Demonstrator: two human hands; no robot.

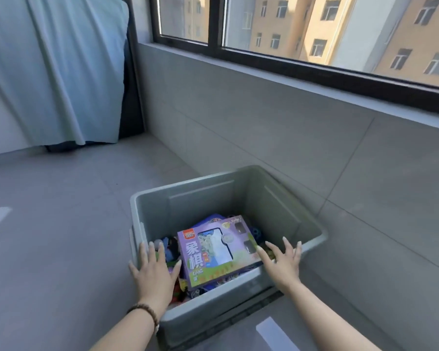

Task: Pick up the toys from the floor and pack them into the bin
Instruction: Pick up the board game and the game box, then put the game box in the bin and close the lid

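Here, the grey bin [238, 198] at lower centre holds a purple chess box [213, 252] atop jumbled toys [170, 247]; left hand [153, 271] and right hand [284, 264] hover flat, fingers spread, gripping nothing.

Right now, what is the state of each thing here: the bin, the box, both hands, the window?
Bin, upright, no lid on it, partly filled with toys.
Purple game box, closed, lying tilted on top of the toys.
Left hand, open, fingers straight, over the bin's left rim.
Right hand, open, fingers spread, at the box's right edge.
Window, looks shut.
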